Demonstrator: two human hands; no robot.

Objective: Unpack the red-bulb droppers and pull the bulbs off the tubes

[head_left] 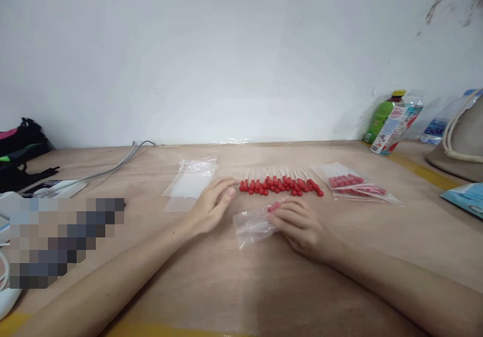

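Observation:
My right hand (305,229) is closed on a small clear plastic bag (254,226), just above the table or resting on it. A red tip (274,207) shows at the bag's upper edge by my fingers; whether it lies inside the bag I cannot tell. My left hand (211,203) is open and holds nothing, its fingers stretched toward the left end of a row of red-tipped wooden sticks (279,183). These sticks lie side by side with their red ends toward me. Flat clear bags (192,178) are stacked beyond my left hand.
Filled bags of red-tipped sticks (347,181) lie right of the row. Bottles (394,123) lean by the wall at the right, near a beige hat-like item (464,136) and a blue packet (466,198). A grey cable (113,168) and a black bag (22,146) are at the left.

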